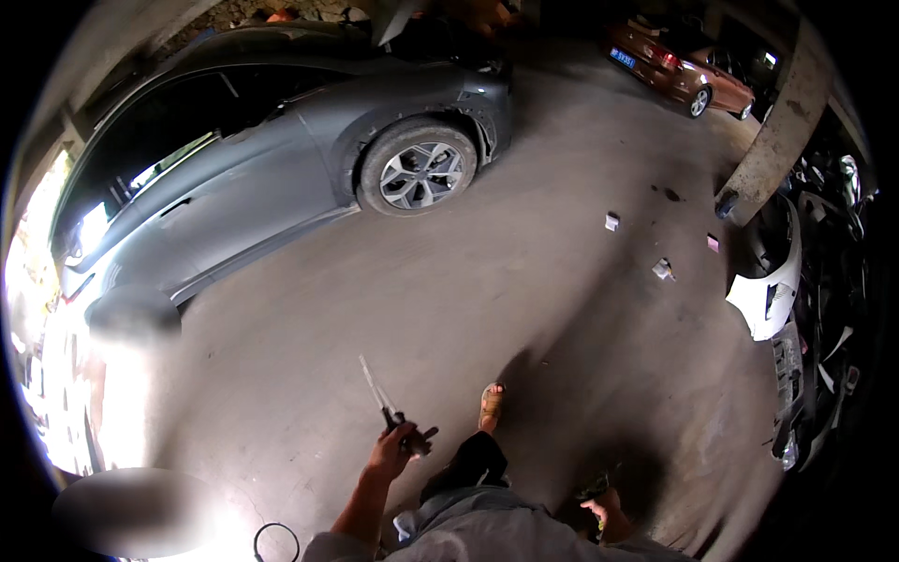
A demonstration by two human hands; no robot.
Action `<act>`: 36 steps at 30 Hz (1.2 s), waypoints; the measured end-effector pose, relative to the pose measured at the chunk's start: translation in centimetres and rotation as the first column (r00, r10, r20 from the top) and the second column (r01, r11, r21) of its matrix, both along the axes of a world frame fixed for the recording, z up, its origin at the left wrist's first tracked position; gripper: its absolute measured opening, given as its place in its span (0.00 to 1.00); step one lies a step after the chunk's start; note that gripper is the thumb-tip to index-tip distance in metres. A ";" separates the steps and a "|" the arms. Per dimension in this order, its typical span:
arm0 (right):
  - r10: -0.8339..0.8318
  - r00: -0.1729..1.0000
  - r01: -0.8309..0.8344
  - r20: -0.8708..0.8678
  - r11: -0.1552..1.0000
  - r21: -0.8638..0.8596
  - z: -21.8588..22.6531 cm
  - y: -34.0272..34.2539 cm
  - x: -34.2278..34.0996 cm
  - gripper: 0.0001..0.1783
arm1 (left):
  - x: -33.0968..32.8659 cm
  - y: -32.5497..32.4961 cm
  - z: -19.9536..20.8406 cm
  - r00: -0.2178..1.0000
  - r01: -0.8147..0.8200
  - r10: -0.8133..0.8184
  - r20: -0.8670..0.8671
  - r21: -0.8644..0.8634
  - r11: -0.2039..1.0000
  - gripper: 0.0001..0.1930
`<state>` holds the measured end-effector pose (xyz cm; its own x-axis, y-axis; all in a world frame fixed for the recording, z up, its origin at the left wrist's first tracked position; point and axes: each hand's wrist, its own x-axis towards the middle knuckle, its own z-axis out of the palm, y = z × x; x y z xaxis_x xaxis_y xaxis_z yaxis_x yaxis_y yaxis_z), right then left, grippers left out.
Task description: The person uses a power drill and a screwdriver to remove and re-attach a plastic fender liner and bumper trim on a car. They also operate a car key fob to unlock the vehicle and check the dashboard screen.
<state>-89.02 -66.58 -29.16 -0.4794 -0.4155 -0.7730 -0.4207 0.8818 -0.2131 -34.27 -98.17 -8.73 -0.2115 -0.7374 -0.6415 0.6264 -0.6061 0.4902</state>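
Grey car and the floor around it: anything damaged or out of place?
The grey car looks damaged at its front wheel arch: the edge appears ragged, as if trim were missing. Loose litter lies scattered on the open floor, out of place there, near a dark stain.

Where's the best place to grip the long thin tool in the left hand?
Probably by its dark handle, coming from the person's side, as the left hand does. The handle is thicker, and the thin, pale shaft points forward and slightly left, away from the body.
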 end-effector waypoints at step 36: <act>0.289 0.931 -0.342 -0.222 0.904 -0.256 12.2 -110.0 -35.0 0.35 | -24.4 -55.1 -16.8 0.523 0.005 -0.610 0.596 0.714 0.701 0.16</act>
